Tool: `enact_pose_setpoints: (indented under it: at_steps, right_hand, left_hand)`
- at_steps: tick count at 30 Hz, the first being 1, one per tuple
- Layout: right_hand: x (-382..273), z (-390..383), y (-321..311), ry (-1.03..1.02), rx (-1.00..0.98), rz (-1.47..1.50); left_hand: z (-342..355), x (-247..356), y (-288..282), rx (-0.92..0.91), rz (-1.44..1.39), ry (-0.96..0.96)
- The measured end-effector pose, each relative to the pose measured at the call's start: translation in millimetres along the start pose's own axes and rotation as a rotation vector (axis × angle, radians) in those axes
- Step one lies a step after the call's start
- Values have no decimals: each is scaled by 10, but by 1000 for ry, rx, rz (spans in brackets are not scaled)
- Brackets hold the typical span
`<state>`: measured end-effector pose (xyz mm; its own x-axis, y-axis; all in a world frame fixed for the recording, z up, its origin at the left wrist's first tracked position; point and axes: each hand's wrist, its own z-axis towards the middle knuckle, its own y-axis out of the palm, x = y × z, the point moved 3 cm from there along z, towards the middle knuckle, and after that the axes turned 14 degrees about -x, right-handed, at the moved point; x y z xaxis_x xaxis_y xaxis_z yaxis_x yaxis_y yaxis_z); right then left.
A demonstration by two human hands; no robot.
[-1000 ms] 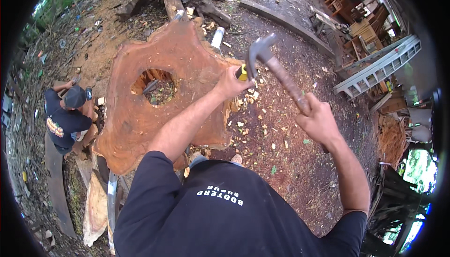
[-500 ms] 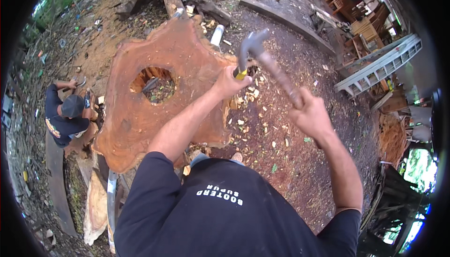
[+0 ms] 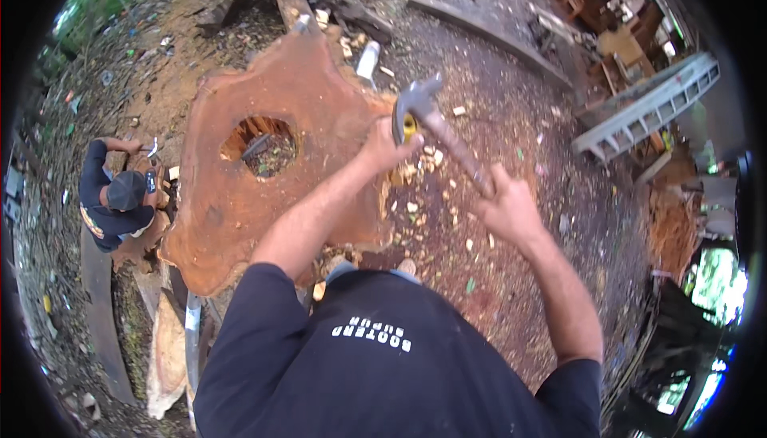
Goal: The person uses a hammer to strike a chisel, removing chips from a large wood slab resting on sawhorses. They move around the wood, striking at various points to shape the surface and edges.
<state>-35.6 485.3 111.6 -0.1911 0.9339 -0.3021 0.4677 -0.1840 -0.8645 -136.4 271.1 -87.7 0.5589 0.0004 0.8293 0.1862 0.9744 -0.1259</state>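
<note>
My left hand [image 3: 385, 149] is closed round a yellow-handled tool [image 3: 410, 125], apparently a chisel, at the right edge of a big reddish-brown wood slab [image 3: 232, 110]. Its blade is hidden. In my right hand [image 3: 511, 205] is a claw hammer [image 3: 454, 144], gripped near the end of its worn handle. The hammer head lies over the yellow handle's end and partly covers it; I cannot tell if they touch. An irregular hole [image 3: 264, 147] with splintered walls goes through the slab.
At the left a person in a dark cap [image 3: 125, 190] crouches beside the slab with a tool in one hand. Pale wood chips [image 3: 412, 208] litter the ground. A long beam [image 3: 491, 38] lies beyond, and a metal ladder [image 3: 651, 104] stands at the right. Logs [image 3: 359, 14] lie at the back.
My right hand and the hammer have moved left, bringing the head down onto or near the yellow handle. My left hand stays about where it was. The other person has shifted slightly.
</note>
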Motion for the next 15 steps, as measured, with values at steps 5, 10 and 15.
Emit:
enact_pose_setpoints:
  at_steps: [5, 10, 15]
  right_hand:
    - [141, -269, -80, 85, 29, 257]
    - [511, -457, 368, 172, 13, 518]
    - [900, -600, 979, 76, 55, 558]
  left_hand:
    - [278, 101, -20, 19, -19, -391]
    - [786, -354, -223, 394, 0, -702]
    - [1352, 134, -255, 554, -405, -474]
